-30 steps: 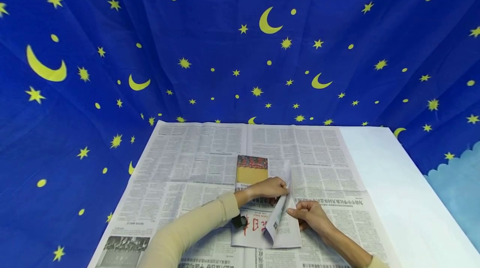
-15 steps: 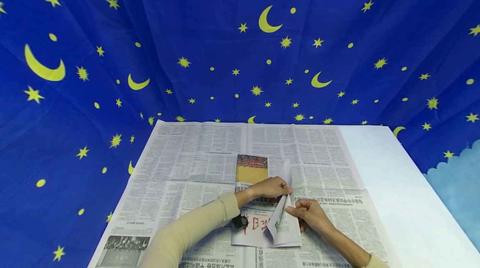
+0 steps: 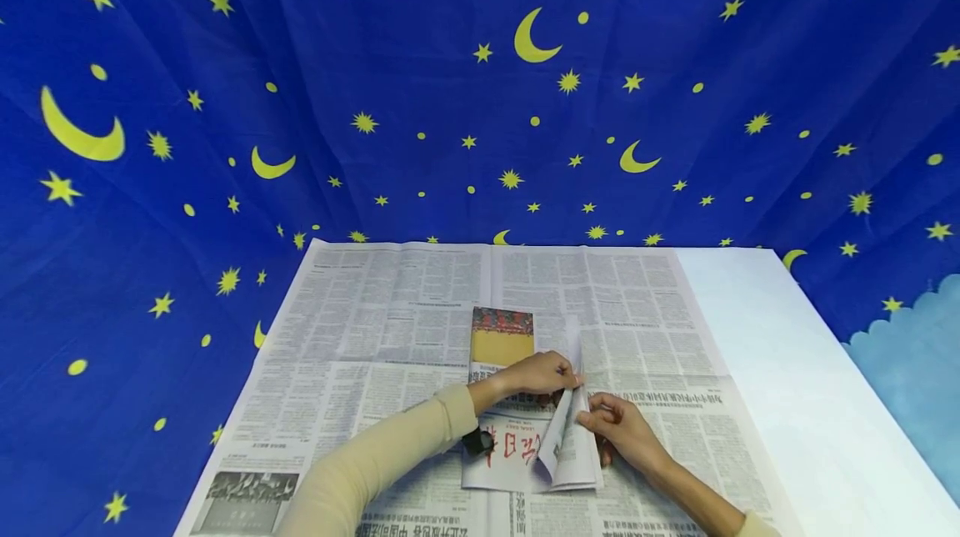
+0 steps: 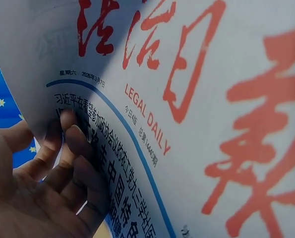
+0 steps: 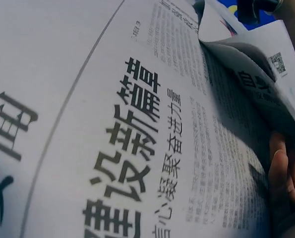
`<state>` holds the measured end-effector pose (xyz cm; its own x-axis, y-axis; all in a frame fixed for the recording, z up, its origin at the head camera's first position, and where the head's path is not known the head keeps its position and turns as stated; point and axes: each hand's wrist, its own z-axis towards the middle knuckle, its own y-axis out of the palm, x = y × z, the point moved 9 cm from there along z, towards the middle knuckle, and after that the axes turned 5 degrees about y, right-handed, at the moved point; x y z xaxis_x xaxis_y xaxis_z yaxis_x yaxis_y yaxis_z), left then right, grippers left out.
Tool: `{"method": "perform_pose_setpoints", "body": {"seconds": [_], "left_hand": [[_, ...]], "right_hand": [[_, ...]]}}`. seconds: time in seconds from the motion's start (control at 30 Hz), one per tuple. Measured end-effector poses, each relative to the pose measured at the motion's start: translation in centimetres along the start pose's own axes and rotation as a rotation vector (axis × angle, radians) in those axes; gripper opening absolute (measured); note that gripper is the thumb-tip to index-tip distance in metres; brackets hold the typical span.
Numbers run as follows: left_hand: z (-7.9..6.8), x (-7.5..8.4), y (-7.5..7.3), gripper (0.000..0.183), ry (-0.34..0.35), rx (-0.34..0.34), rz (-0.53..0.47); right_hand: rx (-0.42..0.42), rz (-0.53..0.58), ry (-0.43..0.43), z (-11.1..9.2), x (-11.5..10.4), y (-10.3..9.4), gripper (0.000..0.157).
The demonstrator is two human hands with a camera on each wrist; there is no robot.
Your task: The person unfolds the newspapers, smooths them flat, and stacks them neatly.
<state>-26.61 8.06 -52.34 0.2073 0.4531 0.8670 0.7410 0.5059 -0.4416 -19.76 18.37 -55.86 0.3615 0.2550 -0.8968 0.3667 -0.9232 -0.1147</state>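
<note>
A folded newspaper (image 3: pixel 501 462) with red and black print and a coloured picture at its far end lies in the middle. Its right-hand pages stand up in a curled flap (image 3: pixel 553 445). My left hand (image 3: pixel 542 373) reaches across the paper and pinches the flap's upper edge. In the left wrist view, the left hand's fingers (image 4: pixel 80 141) lie against the printed side below the red title. At the newspaper's right edge, my right hand (image 3: pixel 626 432) pinches the pages between thumb and fingers. The right wrist view shows only part of the right hand (image 5: pixel 288 173), beside the lifted flap.
Spread newspaper sheets (image 3: pixel 405 287) cover most of the white table (image 3: pixel 765 328), whose bare strip shows at the right. A blue star-and-moon curtain (image 3: pixel 420 87) hangs behind and at the sides. A black wrist camera (image 3: pixel 477 441) sits under the left wrist.
The flap's lower corner and the right hand's fingertips have shifted slightly to the right. My left hand keeps its hold with hardly any movement. The head view has shifted a little.
</note>
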Motion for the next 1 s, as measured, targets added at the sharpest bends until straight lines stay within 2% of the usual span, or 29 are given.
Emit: {"method": "perform_pose_setpoints", "body": {"seconds": [0.2,0.37,0.5,0.63,0.83,1.0], "left_hand": [[0.1,-0.3,-0.5,0.035,-0.004,0.028,0.056],[-0.4,-0.8,-1.1,0.04,-0.014,0.053,0.038],[-1.2,-0.9,-2.2,0.039,0.016,0.084,0.015],[-2.6,-0.9,-3.8,0.035,0.047,0.113,-0.009],[-4.4,-0.8,-6.3,0.031,0.087,0.157,-0.02],[-5.2,-0.3,-7.2,0.035,0.152,0.132,-0.047]], "right_hand": [[0.019,-0.033,0.016,0.1,-0.2,0.0,0.054],[0.041,-0.028,0.047,0.3,-0.2,0.0,0.063],[0.048,-0.034,0.035,0.2,-0.4,0.1,0.075],[0.052,-0.065,-0.002,0.1,-0.8,0.0,0.082],[0.028,-0.101,-0.066,-0.1,-1.3,0.0,0.08],[-0.047,-0.09,-0.109,0.0,-1.6,0.4,0.065]]}}
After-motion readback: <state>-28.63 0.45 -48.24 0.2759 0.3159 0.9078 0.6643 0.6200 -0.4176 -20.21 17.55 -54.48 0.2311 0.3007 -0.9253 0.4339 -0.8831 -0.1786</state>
